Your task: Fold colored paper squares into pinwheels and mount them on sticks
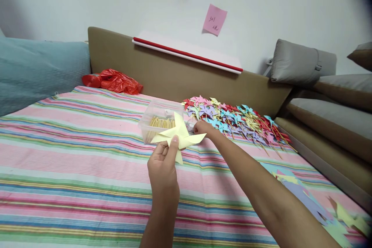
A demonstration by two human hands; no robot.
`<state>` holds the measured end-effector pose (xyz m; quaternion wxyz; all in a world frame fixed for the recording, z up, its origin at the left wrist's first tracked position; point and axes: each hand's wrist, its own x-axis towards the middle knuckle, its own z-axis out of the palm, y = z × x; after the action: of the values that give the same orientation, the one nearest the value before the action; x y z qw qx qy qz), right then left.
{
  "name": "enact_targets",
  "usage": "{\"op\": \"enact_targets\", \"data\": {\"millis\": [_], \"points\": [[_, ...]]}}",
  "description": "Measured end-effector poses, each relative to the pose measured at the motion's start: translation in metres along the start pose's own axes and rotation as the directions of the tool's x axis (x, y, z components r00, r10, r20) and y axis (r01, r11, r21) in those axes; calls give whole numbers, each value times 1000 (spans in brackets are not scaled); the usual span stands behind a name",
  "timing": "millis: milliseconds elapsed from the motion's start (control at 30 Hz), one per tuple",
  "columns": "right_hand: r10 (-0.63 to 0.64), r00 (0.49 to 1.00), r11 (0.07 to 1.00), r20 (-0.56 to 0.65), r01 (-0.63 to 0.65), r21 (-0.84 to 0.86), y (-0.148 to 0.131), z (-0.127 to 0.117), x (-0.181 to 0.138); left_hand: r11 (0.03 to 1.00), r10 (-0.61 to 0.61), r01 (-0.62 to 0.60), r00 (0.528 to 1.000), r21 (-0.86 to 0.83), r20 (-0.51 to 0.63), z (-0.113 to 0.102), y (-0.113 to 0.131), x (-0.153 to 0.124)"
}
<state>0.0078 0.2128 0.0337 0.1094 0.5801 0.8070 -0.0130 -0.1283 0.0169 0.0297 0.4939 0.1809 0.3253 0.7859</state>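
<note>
Over the striped bedsheet [72, 155]: mid-scene, a pale yellow folded-paper pinwheel [178, 135] is held up, just near of a clear plastic box of wooden sticks [158, 122].
Left hand [163, 170]: thumb and fingers pinched together on the pinwheel's centre and lower blade.
Right hand [203, 127]: fingertips closed on its right blade tip.
Handling: light, thin, easily creased; best gripped at the layered centre.
Pointing: face toward the camera, four blades radiating, no single long axis.
Far right: heap of multicoloured finished pinwheels [235, 122].

Folded yellow paper pinwheel [179, 135], held aloft
</note>
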Motion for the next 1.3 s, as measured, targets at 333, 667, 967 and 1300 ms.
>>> {"op": "enact_targets", "data": {"millis": [333,667,967,1300], "points": [[-42,971,978,-236,88,188,88,39,-168,993,-20,9,996,120,90,2,-8,-8],[161,938,939,-307,-50,339,115,110,-237,961,3,-47,987,272,160,23,-42,-22],[93,967,933,-236,-2,360,93,154,-263,928,-133,47,968,370,212,39,-91,-33],[148,934,931,-324,-22,364,81,154,-252,898,-147,50,971,436,190,34,-95,-31]]}}
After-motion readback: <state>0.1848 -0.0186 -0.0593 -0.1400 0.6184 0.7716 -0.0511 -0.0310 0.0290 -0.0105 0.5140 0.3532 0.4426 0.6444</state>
